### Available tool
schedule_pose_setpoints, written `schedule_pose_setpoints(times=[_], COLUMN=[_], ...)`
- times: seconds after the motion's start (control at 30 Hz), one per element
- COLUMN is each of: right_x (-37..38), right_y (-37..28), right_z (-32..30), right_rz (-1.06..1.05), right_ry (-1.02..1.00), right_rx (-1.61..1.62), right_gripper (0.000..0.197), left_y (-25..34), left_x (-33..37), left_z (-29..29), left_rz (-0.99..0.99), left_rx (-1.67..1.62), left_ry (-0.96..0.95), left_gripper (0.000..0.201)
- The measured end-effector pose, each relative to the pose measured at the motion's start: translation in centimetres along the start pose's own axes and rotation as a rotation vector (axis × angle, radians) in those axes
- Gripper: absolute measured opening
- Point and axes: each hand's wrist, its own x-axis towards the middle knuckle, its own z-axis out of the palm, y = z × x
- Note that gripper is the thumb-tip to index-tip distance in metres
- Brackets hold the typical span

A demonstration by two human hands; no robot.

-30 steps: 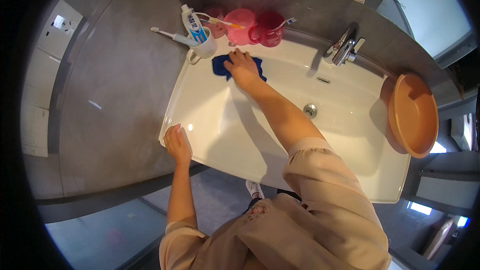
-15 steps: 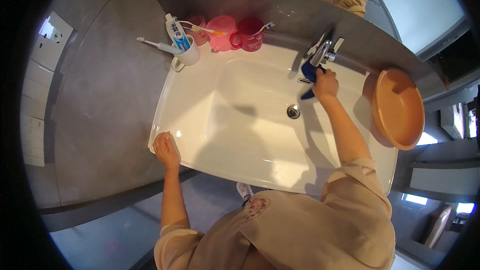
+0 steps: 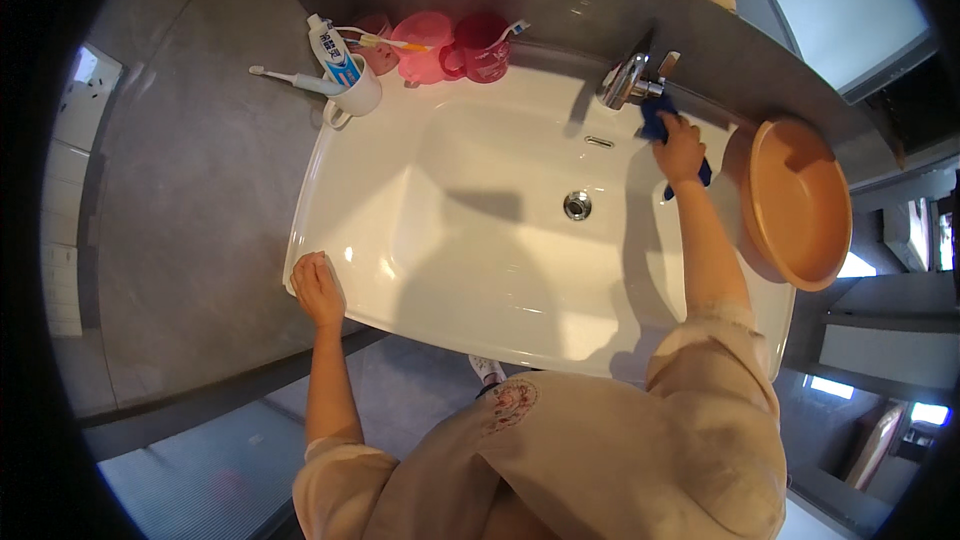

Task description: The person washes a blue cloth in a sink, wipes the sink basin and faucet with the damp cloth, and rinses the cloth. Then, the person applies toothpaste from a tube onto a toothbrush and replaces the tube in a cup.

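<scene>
The white sink (image 3: 470,270) fills the middle of the frame, its drain (image 3: 577,205) just right of centre. At the right edge an orange basin (image 3: 795,205) leans on the sink's rim, tilted rather than flat. Along the upper left rim stand a white mug (image 3: 352,95) holding a toothpaste tube and two pink cups (image 3: 455,52) with toothbrushes; another toothbrush lies on the grey counter beside the mug. The chrome tap (image 3: 630,80) sits at upper centre-right.

The right hand (image 3: 680,152) is just below and right of the tap, fingers curled tight on a blue cloth (image 3: 655,122) pressed against the rim at the tap's base. The left hand (image 3: 318,288) rests at the sink's lower left corner, fingers folded over the edge, holding nothing else.

The likeliest slip: the right elbow lies near the leaning basin, and a wide sweep could knock it off. A push leftwards along the rim could topple the cups.
</scene>
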Motion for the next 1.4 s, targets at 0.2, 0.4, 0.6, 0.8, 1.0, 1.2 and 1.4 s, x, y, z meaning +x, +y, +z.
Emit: schedule_pose_setpoints(times=[0.2, 0.4, 0.6, 0.8, 1.0, 1.2, 1.4], right_x=[-4.5, -12.5, -13.3, -8.8, -7.1, -11.8, -7.7], right_y=[1.7, 10.4, 6.1, -5.2, -16.9, -17.9, 0.1], right_z=[-4.0, 0.8, 6.6, 8.0, 9.8, 11.3, 9.3], right_rz=[-0.273, -0.063, 0.262, 0.394, -0.062, -0.718, -0.269], right_ry=[-0.110, -0.222, -0.479, -0.510, -0.623, -0.765, -1.080], right_rx=[-0.028, -0.267, 0.017, 0.119, 0.218, 0.849, 0.381], right_gripper=[0.039, 0.049, 0.057, 0.043, 0.041, 0.042, 0.037], left_y=[-0.3, 0.2, 0.8, 0.6, 0.7, 0.5, 0.5], left_x=[-0.2, 0.1, 0.2, 0.1, 0.3, 0.4, 0.2], left_z=[-0.2, 0.2, -0.3, -0.5, -0.3, -0.9, -0.4], left_rz=[0.004, 0.021, -0.020, -0.031, -0.006, -0.052, -0.047], left_rx=[0.021, 0.016, 0.031, 0.031, 0.007, 0.020, 0.022], left_ry=[-0.022, -0.020, -0.047, -0.037, -0.041, -0.069, -0.056], left_gripper=[0.026, 0.025, 0.023, 0.020, 0.019, 0.019, 0.018])
